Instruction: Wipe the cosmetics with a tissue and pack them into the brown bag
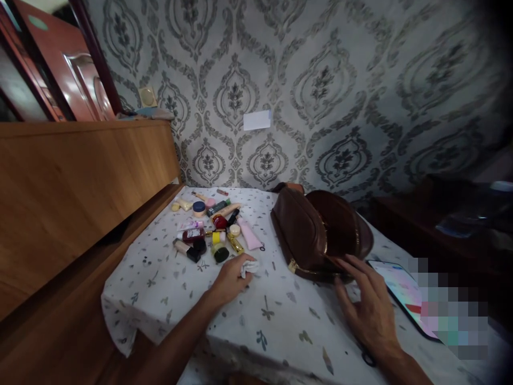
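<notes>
My left hand [232, 280] is closed around a crumpled white tissue [249, 268] above the near part of the table. To its right, a dark brown leather bag [298, 230] lies with its gold zipper undone. My right hand [371, 305] grips the near edge of the bag's opening between fingers and thumb. The inside of the bag is too dark to make out. Beyond my left hand several cosmetics are spread out, among them a pink tube [249, 233], a gold tube [235, 244], a jar with a dark blue lid [199, 208] and a foundation bottle [186, 249].
A lit phone [404, 294] lies right of my right hand, partly blurred out. The table has a white leaf-patterned cloth [276, 326]. A wooden panel [88, 176] borders the left, and a patterned wall [280, 96] stands behind. A clear plastic bottle [468, 216] is at the far right.
</notes>
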Demonstrator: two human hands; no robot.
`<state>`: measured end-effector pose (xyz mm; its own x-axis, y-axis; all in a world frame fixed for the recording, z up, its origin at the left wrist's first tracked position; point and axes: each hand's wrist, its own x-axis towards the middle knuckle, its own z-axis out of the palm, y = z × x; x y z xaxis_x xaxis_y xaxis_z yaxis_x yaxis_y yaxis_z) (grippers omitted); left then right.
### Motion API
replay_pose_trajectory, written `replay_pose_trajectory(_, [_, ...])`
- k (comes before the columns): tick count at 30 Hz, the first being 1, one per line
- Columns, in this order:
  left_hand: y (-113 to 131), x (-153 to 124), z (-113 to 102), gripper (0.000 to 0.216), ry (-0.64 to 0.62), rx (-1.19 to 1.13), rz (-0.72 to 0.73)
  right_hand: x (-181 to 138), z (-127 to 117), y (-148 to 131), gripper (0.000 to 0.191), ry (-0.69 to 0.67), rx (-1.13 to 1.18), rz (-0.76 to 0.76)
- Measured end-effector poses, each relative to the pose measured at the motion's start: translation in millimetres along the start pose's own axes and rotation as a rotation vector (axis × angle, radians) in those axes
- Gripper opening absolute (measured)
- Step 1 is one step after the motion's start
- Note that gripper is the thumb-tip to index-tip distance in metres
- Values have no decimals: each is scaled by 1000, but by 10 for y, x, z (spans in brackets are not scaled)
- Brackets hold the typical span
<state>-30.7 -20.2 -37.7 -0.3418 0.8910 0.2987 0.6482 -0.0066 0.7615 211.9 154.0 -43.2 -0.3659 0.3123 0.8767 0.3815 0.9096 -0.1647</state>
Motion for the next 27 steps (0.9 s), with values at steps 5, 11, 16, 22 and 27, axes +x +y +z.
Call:
replay_pose_trajectory(5, [-81, 16, -81, 27, 107, 84, -32, 1, -22, -17, 38, -27, 9, 10])
replay_pose_trajectory(11, [-196, 67, -167, 30, 166, 106, -74, 0, -32, -28, 39, -48, 7, 23])
replay_pose_trajectory(16, [-115, 38, -214, 25, 128, 81, -48, 8, -42, -11, 40, -40, -4, -21])
replay_pose_trajectory(22, [-8, -59, -467, 26, 107, 77, 6, 43, -111, -17, 37, -73, 12, 39])
replay_pose_trajectory(27, [-248, 11, -1089, 36, 334, 255, -70, 143, -180, -192, 30, -4, 14, 52])
